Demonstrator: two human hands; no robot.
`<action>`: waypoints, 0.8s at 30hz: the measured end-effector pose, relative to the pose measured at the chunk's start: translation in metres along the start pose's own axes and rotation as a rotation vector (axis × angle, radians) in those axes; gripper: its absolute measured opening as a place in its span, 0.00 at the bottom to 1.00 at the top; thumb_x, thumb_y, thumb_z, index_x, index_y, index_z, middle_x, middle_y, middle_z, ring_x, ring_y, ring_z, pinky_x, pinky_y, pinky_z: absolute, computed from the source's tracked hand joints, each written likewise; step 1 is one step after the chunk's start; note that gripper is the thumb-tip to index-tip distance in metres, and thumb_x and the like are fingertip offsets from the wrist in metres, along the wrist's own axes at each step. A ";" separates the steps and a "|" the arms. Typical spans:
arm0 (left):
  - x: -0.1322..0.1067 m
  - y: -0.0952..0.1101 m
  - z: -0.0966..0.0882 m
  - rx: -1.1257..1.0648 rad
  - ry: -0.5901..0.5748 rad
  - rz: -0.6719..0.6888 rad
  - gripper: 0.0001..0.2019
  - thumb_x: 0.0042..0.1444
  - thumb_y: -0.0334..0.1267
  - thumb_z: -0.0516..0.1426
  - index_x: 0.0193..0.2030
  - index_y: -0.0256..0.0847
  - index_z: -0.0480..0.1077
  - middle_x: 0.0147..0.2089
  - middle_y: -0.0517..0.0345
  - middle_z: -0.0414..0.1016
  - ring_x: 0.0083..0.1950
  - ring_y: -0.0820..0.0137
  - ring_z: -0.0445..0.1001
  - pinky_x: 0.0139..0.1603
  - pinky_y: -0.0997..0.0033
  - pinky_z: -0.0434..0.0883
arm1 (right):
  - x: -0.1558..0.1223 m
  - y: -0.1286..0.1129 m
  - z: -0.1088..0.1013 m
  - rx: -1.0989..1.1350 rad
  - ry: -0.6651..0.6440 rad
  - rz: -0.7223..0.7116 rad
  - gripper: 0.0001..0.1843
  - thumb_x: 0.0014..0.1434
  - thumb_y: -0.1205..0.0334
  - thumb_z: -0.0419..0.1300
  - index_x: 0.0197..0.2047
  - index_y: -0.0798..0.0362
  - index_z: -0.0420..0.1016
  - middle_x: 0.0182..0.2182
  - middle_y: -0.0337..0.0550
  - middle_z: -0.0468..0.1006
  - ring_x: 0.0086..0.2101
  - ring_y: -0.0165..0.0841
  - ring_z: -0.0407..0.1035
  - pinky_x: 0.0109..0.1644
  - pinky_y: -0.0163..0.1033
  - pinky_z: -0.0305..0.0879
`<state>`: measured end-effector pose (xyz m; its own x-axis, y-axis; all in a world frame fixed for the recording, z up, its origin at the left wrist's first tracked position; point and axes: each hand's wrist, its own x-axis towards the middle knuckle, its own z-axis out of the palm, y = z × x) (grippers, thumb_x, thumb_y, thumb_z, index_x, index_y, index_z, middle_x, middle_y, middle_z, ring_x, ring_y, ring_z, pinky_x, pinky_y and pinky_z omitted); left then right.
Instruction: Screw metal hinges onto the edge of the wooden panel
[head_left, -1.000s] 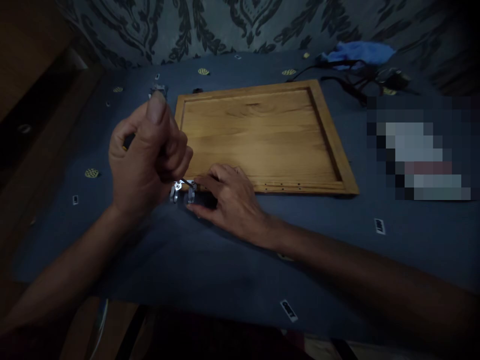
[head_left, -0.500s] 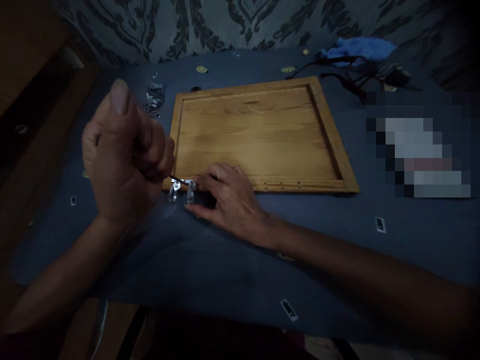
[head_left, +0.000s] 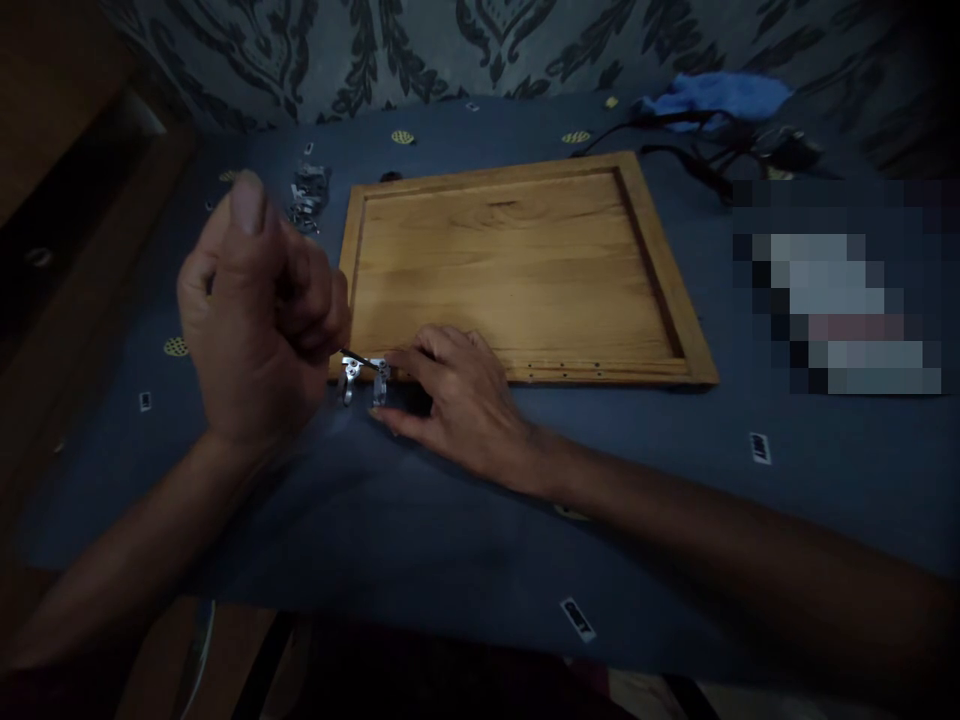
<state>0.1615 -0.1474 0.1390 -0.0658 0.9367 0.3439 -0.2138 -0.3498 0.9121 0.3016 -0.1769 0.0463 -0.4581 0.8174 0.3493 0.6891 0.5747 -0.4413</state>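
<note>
A wooden panel with a raised frame [head_left: 525, 270] lies flat on a dark blue cloth [head_left: 420, 520]. At its near left corner sits a shiny metal hinge [head_left: 364, 378]. My left hand [head_left: 255, 320] is a closed fist around a thin dark tool [head_left: 354, 357], whose tip reaches the hinge. My right hand [head_left: 457, 395] rests on the cloth right of the hinge, its fingers curled and pressing the hinge against the panel's edge.
A small heap of metal hardware [head_left: 306, 195] lies beyond the panel's far left corner. Black cables [head_left: 697, 160] and a blue cloth [head_left: 712, 95] sit at the far right. Small labels and yellow round marks dot the dark cloth. A patterned wall stands behind.
My left fist swung out to the left with the tool, then came back slightly right and lower. My right hand and the hinge stayed put.
</note>
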 end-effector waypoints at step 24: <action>0.002 -0.001 0.001 -0.006 0.019 0.008 0.32 0.66 0.58 0.62 0.18 0.42 0.55 0.15 0.68 0.39 0.14 0.79 0.38 0.14 0.68 0.37 | 0.000 0.002 -0.001 0.013 0.008 -0.005 0.26 0.67 0.41 0.67 0.52 0.57 0.82 0.43 0.51 0.77 0.44 0.44 0.68 0.46 0.47 0.60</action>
<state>0.1630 -0.1453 0.1389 -0.0862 0.9340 0.3468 -0.2192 -0.3574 0.9079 0.3034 -0.1758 0.0458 -0.4567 0.8143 0.3582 0.6797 0.5792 -0.4500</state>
